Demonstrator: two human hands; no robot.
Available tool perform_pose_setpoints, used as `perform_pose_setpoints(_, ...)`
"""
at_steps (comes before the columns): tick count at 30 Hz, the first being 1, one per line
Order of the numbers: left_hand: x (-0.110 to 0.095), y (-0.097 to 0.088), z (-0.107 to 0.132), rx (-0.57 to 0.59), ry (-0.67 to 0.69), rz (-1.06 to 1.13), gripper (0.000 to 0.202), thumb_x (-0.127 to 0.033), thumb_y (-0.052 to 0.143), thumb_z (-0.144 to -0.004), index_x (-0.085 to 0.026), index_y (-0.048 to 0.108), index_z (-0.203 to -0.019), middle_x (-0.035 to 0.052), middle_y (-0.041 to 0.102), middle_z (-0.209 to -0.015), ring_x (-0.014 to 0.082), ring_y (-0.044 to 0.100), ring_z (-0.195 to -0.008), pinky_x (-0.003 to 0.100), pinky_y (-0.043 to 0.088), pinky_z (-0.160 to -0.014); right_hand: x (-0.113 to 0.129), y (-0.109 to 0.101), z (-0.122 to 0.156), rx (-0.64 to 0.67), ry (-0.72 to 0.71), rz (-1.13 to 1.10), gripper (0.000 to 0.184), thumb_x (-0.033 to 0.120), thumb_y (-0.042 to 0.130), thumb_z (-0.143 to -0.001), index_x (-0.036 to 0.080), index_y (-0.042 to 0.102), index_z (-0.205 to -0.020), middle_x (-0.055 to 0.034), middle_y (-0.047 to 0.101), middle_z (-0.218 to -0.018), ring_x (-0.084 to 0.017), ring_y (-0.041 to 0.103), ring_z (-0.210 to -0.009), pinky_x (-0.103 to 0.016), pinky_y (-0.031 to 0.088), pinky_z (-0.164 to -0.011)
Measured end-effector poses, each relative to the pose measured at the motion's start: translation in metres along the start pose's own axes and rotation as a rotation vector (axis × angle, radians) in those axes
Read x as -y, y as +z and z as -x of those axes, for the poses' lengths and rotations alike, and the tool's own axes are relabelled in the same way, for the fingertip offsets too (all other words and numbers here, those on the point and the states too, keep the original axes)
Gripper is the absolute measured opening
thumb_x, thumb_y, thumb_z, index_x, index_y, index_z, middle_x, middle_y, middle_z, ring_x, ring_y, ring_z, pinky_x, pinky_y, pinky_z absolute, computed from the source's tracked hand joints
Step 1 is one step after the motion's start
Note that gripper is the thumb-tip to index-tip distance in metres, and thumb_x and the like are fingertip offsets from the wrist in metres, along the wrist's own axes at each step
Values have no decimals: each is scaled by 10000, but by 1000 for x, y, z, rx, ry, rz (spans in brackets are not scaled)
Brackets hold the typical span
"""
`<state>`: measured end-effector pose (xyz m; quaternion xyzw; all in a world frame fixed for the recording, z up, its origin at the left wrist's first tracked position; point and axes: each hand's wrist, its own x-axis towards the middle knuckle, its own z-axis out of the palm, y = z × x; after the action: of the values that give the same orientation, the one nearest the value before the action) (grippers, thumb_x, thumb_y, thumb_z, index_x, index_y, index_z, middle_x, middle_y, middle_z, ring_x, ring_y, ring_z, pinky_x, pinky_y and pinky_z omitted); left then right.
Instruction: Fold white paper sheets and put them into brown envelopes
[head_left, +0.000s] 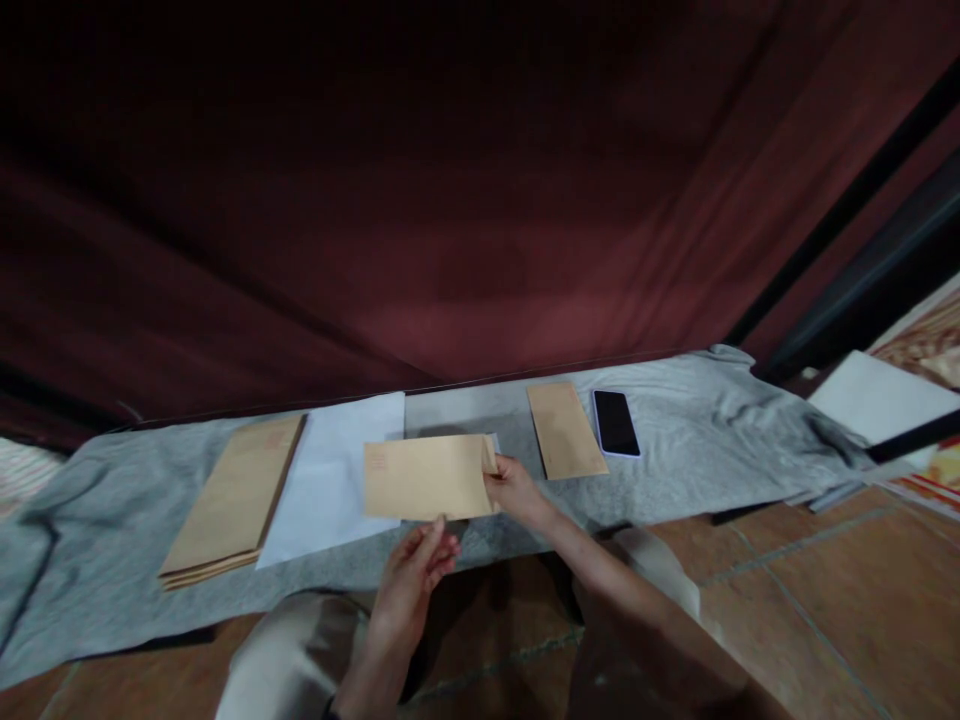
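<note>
Presently, the envelope (424,478) extends left from the right hand (516,490), which pinches its end; whether the left hand (417,566) grips the near edge, I cannot tell.

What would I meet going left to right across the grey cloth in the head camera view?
Stack of brown envelopes, white paper, held brown envelope, single brown envelope lying flat, phone with a dark screen.
</note>
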<state>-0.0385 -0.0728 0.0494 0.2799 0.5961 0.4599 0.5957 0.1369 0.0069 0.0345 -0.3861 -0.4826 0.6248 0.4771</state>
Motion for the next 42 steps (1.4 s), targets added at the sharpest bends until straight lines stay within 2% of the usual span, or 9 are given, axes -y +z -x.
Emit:
perform_pose_setpoints(2, -1, -8, 7, -23, 331, -360, 321, -480, 847, -688, -202, 695, -743, 79, 727, -793, 257, 716, -808, 370, 584, -735, 7, -7, 2, 3, -3, 20, 431, 573, 797, -691, 192, 740, -883, 19, 738, -763, -185, 674, -745, -318, 528, -740)
perform_pose_setpoints(4, -9, -16, 10, -96, 758, -708, 432, -501, 827, -708, -232, 725, -1029, 134, 717, -1176, 346, 639, -1171, 507, 494, -1020, 13, -14, 5, 41, 10, 13, 420, 565, 787, -708, 189, 739, -889, 20, 734, -762, -177, 671, -723, -307, 524, -723)
perform_pose_setpoints(6, -20, -21, 7, -113, 1063, -1034, 718, -492, 808, -736, -233, 577, -1366, 186, 440, -1560, 411, 355, -1465, 632, 266, -1178, 18, -18, 9, 97, 27, 1, 427, 555, 789, -711, 185, 741, -918, 19, 728, -755, -175, 672, -712, -306, 528, -722)
perform_pose_setpoints(9, -34, -24, -6, -82, 1238, -1391, 965, -434, 791, -761, -200, 310, -1565, 229, 128, -1678, 450, 135, -1537, 710, 111, -1184, 21, -20, 15, 170, 68, -5, 437, 529, 796, -712, 178, 740, -966, 8, 723, -763, -182, 675, -726, -308, 531, -716)
perform_pose_setpoints(18, -40, -34, -22, -35, 1253, -1577, 984, -353, 750, -732, -216, 272, -1581, 236, 362, -1568, 452, 300, -1468, 690, 120, -1184, 16, -24, 16, 225, 33, 47, 327, 447, 769, -731, 172, 722, -903, 17, 698, -773, -161, 642, -720, -272, 508, -700)
perform_pose_setpoints(24, -25, -40, -31, -47, 1227, -1547, 917, -378, 673, -782, -193, 267, -1583, 200, 532, -1391, 376, 496, -1289, 602, 206, -1186, 3, -34, 10, 36, -11, 371, 128, 279, 620, -823, 175, 683, -862, 28, 652, -729, -120, 570, -643, -208, 426, -576)
perform_pose_setpoints(31, -14, -41, -35, -108, 1147, -1521, 1020, -428, 722, -747, -146, 215, -1586, 207, 544, -1363, 374, 529, -1206, 531, 364, -1081, 32, -47, 14, -263, -311, 426, 283, 384, 552, -929, 205, 684, -1104, -73, 706, -1086, -192, 655, -971, -317, 519, -875)
perform_pose_setpoints(39, -2, -30, -34, 58, 1218, -1566, 897, -280, 677, -762, -172, 294, -1565, 190, 562, -1360, 358, 520, -1261, 546, 265, -1162, 21, -59, 25, 429, 112, 442, 139, 190, 598, -797, 193, 736, -781, 41, 639, -695, -117, 571, -653, -207, 461, -600)
perform_pose_setpoints(42, 0, -29, -32, 170, 1219, -1537, 898, -249, 669, -753, -172, 294, -1566, 185, 551, -1366, 354, 506, -1278, 539, 286, -1159, 14, -57, 27, 534, 209, 423, 215, 153, 587, -785, 206, 758, -904, 59, 650, -711, -110, 563, -640, -194, 457, -571)
